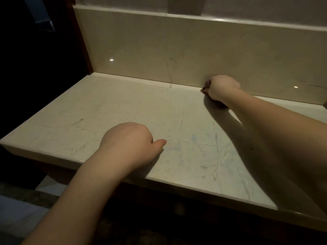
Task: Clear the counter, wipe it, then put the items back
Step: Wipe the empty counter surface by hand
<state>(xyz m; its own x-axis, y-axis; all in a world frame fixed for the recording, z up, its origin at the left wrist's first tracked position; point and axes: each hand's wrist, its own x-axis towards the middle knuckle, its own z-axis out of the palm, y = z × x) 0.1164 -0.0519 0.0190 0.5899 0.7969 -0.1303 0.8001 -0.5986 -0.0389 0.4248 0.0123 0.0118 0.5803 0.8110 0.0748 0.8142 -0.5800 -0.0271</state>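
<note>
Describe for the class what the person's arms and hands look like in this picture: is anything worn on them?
Both forearms are bare as far as the frame shows, with no sleeves in view. The left hand and the right hand wear no gloves, and no watch, bracelet or ring is visible. The light is dim, so small details such as the nails cannot be made out clearly.

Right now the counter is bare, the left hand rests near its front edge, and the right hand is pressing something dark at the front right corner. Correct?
Not quite. In the head view the right hand presses the small dark thing at the back, against the backsplash, not the front corner. The counter is bare and the left hand rests near its front edge.
</note>
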